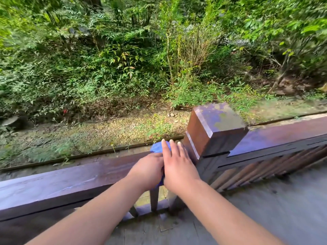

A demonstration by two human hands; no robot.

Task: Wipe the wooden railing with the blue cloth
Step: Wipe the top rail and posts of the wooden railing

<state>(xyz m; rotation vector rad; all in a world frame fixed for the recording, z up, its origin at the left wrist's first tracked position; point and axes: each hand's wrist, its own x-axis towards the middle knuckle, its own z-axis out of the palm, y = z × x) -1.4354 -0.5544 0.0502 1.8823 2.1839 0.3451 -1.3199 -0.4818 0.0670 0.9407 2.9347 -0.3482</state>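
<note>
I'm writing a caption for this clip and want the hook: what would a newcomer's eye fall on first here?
First, the two bare hands meeting at the centre: the left hand and right hand press a blue cloth onto the wooden railing. Just right of them stands the square post, its flat top blotched. Behind everything, dense green foliage fills the upper half.

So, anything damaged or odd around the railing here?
The square post beside both hands has patchy, worn finish on its top face, with dull greenish blotches. The blue cloth sits on the railing under the hands. Nothing looks broken.
</note>
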